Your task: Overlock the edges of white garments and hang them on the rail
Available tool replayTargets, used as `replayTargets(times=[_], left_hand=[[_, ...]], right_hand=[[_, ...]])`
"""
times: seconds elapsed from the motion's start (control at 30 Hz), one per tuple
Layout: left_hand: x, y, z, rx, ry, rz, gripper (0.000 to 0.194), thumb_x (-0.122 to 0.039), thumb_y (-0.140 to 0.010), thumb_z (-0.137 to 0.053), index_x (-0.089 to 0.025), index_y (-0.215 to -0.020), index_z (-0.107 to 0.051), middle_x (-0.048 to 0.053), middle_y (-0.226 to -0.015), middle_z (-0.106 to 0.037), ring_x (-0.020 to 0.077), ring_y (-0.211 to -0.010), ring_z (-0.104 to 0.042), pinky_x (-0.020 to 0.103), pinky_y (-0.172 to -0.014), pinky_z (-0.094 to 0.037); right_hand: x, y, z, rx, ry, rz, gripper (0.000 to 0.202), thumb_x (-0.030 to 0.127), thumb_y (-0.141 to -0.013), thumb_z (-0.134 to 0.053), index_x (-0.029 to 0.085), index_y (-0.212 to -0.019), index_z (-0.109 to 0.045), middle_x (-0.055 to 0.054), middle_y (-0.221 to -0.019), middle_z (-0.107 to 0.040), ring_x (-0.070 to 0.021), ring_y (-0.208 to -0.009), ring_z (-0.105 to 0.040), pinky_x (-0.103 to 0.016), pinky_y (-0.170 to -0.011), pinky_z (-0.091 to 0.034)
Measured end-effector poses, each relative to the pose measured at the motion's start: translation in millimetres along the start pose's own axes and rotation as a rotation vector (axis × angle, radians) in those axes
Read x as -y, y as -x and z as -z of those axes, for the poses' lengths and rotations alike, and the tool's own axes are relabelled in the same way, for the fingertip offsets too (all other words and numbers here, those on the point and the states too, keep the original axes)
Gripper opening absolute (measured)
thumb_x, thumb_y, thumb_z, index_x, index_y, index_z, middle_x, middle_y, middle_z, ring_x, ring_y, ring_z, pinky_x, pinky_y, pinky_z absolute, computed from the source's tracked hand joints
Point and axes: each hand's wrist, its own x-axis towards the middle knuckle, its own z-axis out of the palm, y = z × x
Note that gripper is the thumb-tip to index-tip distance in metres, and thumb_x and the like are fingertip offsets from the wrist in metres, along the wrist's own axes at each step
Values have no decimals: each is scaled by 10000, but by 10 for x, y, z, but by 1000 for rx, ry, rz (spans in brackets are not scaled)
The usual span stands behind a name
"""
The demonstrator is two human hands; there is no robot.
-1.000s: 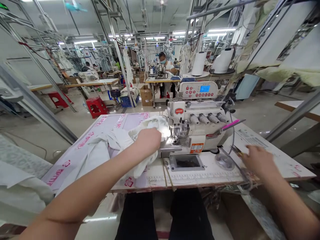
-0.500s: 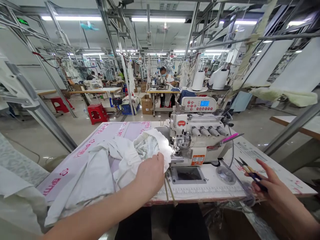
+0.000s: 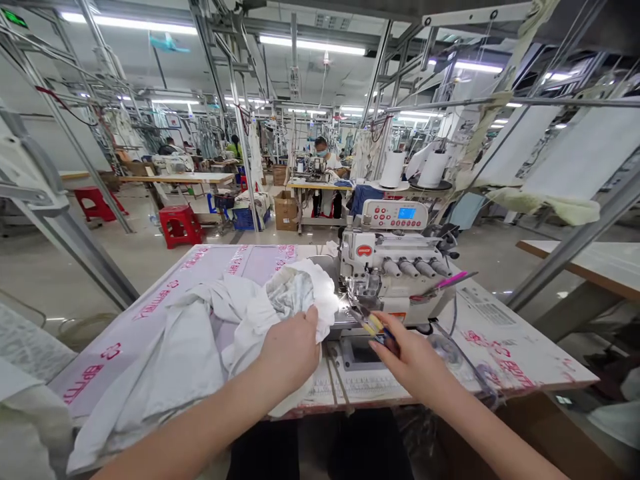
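My left hand [image 3: 293, 343] is closed on the gathered edge of a white garment [image 3: 195, 333], just left of the sewing machine's needle area. The garment's opening faces up, showing a pale patterned inside, and the rest spreads leftward over the table. In my right hand [image 3: 413, 357] are thread snips [image 3: 373, 325] with yellowish and dark handles, their blades pointing left toward the machine's lit needle area. The overlock sewing machine [image 3: 364, 267] stands behind both hands, its lamp shining on the garment's edge. Whether the blades touch any thread is too small to tell.
The white sewing table [image 3: 540, 360] has a ruler strip along its front edge. Thread cones [image 3: 393, 170] stand behind the machine. A metal post [image 3: 80, 240] rises at the left. Farther back are a red stool [image 3: 181, 225], a cardboard box [image 3: 287, 211] and a person at another machine.
My right hand has brought the thread snips from the table's right side leftward to the needle area. My left hand keeps its hold on the garment. The view has shifted slightly.
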Motion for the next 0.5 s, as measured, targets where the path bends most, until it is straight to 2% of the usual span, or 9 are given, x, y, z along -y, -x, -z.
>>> replayTargets(times=[0.1, 0.23, 0.4, 0.47, 0.5], left_hand=[[71, 24, 30, -10, 47, -17, 404, -175, -731, -388, -133, -1133, -393, 88, -827, -583, 243, -738, -567, 347, -612, -427], [104, 18, 59, -41, 88, -34, 339, -166, -738, -378, -141, -1073, -427, 88, -828, -585, 238, -748, -565, 344, -630, -423], [-5, 120, 41, -21, 71, -18, 389, -138, -721, -393, -123, -1107, -432, 93, -796, -586, 252, -716, -566, 357, -599, -433], [-14, 281, -1, -22, 132, -59, 436, -157, -719, -425, -115, -1152, -409, 100, -846, -587, 248, -760, -563, 362, -652, -442], [7, 372, -28, -20, 199, -128, 470, -208, -725, -459, -126, -1182, -387, 102, -913, -581, 244, -821, -554, 359, -707, -441]], right_hand=[[137, -174, -88, -8, 366, 6, 404, 254, -826, -380, 139, -1213, -387, -65, -686, -623, -237, -600, -584, -279, -487, -371], [274, -301, -129, -24, 617, -10, 363, 248, -827, -408, 127, -1167, -439, -98, -712, -636, -266, -580, -597, -292, -452, -375], [378, -293, -139, -7, 666, 10, 262, 227, -836, -387, 136, -1051, -507, -92, -649, -630, -266, -548, -597, -291, -434, -377], [293, -167, -125, -16, 614, 31, 286, 241, -847, -357, 152, -1086, -487, -87, -697, -640, -260, -579, -605, -299, -454, -395], [194, -77, -108, -36, 573, 31, 313, 261, -849, -347, 160, -1123, -463, -83, -720, -643, -256, -602, -609, -304, -473, -408]])
